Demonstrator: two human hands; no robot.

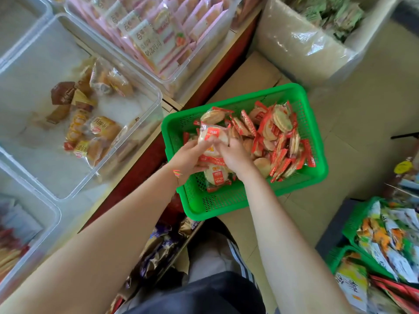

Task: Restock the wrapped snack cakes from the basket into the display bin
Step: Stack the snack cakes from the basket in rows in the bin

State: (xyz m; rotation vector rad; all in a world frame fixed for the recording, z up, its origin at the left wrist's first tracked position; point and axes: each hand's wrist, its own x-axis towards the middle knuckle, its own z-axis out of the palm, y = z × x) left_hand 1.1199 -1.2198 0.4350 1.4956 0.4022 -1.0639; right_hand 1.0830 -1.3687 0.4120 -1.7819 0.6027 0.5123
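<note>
A green plastic basket point(226, 205) sits on a cardboard box at floor level, piled with red-and-clear wrapped snack cakes point(274, 132). Both my hands reach into its left half. My left hand point(188, 157) and my right hand point(235, 157) together grip a stack of several wrapped snack cakes point(213, 137), held between them just above the pile. To the left, on the shelf, stands a clear display bin point(145, 91) holding several orange-wrapped cakes point(99, 132) and a brown packet.
A clear bin of pink packets point(163, 30) stands behind the display bin. A plastic-lined carton of green packets point(301, 41) is at the back right. Green baskets of mixed snacks point(385, 241) sit at the right. A box of purple wrappers point(158, 250) lies by my legs.
</note>
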